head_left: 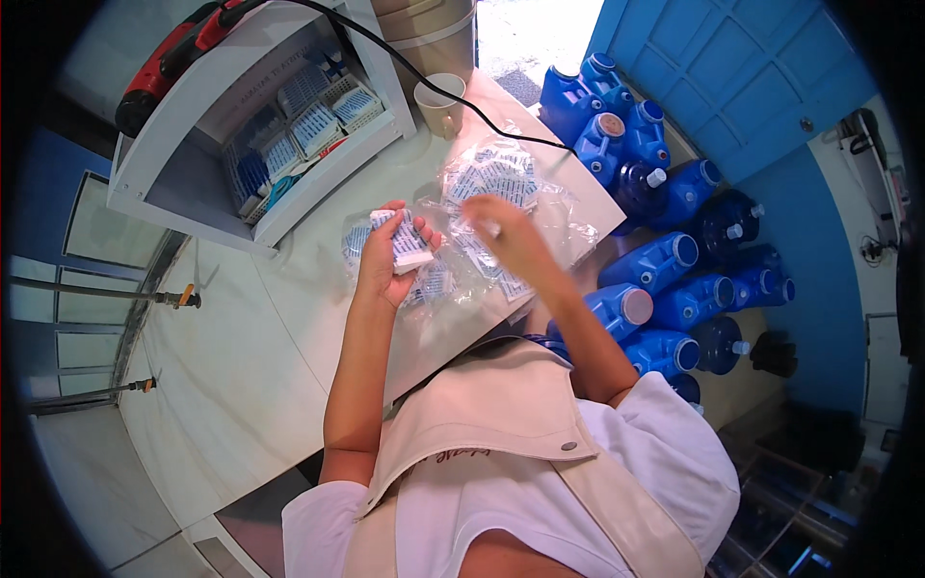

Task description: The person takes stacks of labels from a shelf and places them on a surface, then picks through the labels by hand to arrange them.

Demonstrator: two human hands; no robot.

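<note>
My left hand [379, 262] is closed round a small stack of white packets [405, 241] with blue print, held upright above the table. To its right, my right hand [506, 229] hovers over clear plastic bags, its curled fingers smeared by motion. A bit of white shows near those fingers, but I cannot tell whether it is gripped. Under and beyond this hand, a crinkled clear plastic bag [570, 214] lies spread on the table, with loose packets [493, 176] of the same kind in it. More packets [355, 241] in clear plastic lie just behind my left hand.
A grey-white open shelf [332, 178] with baskets of packets stands at the left back, a red-black tool [178, 58] on top. A black cable [424, 79] crosses past a beige mug [441, 104]. Several blue water jugs [650, 265] crowd the floor beyond the table's right edge.
</note>
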